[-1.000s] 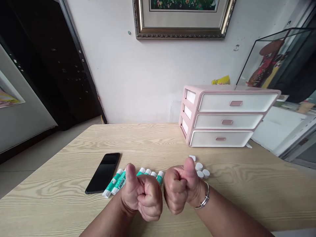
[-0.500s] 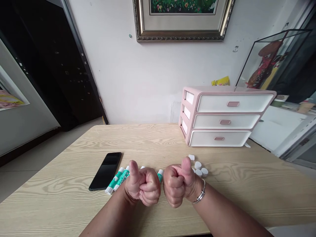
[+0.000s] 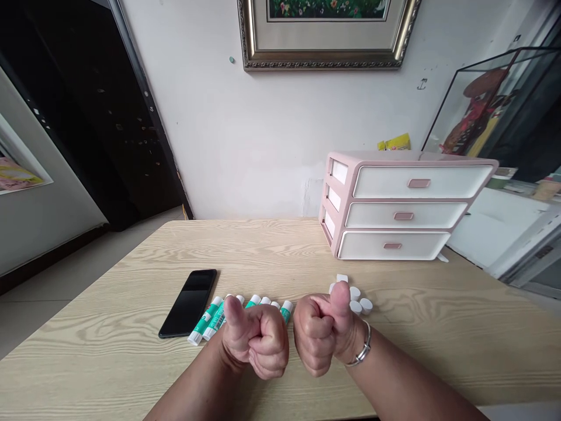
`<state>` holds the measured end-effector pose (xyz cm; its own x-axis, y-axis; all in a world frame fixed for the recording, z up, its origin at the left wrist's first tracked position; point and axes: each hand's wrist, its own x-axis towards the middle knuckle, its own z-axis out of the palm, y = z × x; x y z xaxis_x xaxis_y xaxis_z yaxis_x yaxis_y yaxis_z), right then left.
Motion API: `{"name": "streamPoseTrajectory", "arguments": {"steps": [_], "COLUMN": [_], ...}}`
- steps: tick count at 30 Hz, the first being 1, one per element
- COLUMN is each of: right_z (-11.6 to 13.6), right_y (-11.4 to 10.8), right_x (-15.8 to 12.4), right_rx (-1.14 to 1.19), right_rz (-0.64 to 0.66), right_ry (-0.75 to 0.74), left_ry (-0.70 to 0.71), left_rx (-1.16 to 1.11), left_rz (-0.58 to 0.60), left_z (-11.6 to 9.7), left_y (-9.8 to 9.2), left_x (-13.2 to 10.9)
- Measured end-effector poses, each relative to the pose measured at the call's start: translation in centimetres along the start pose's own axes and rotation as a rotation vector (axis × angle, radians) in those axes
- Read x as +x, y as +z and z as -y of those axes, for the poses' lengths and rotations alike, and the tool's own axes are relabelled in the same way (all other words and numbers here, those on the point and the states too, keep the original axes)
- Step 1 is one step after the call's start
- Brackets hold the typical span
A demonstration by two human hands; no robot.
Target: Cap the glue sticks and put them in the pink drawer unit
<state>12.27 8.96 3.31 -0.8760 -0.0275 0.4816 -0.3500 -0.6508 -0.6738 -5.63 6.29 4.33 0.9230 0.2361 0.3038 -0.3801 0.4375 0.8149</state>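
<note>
My left hand [image 3: 255, 340] and my right hand [image 3: 323, 332] are both curled into fists with the thumbs raised, side by side just above the wooden table [image 3: 109, 351]. Neither holds anything. A silver bracelet [image 3: 363, 348] circles my right wrist. Right behind my left hand lie several green and white glue sticks [image 3: 209, 319] in a row, partly hidden by the fist. Several small white caps [image 3: 359, 301] sit loose on the table behind my right thumb.
A black phone [image 3: 189, 303] lies face up to the left of the glue sticks. A pink and white three-drawer organiser [image 3: 394, 213], all drawers shut, stands at the back right. A framed picture [image 3: 326, 35] hangs on the wall.
Both fists stay closed with thumbs up; they drifted slightly away and back again. The view shifted a little. Nothing was picked up or put down.
</note>
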Motion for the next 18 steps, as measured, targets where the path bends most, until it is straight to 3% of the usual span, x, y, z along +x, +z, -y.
{"name": "streamPoseTrajectory", "arguments": {"steps": [11,18], "right_z": [0.18,-0.17], "right_y": [0.18,0.49], "right_x": [0.42,0.20], "right_rx": [0.018,0.024], "right_rz": [0.043,-0.011], "right_ry": [-0.022,-0.008], "left_ry": [0.033,0.013], "left_rx": [0.011,0.013], "left_rz": [0.033,0.039], "left_z": [-0.23,-0.25], "left_y": [0.44,0.79], "left_x": [0.24,0.42]}}
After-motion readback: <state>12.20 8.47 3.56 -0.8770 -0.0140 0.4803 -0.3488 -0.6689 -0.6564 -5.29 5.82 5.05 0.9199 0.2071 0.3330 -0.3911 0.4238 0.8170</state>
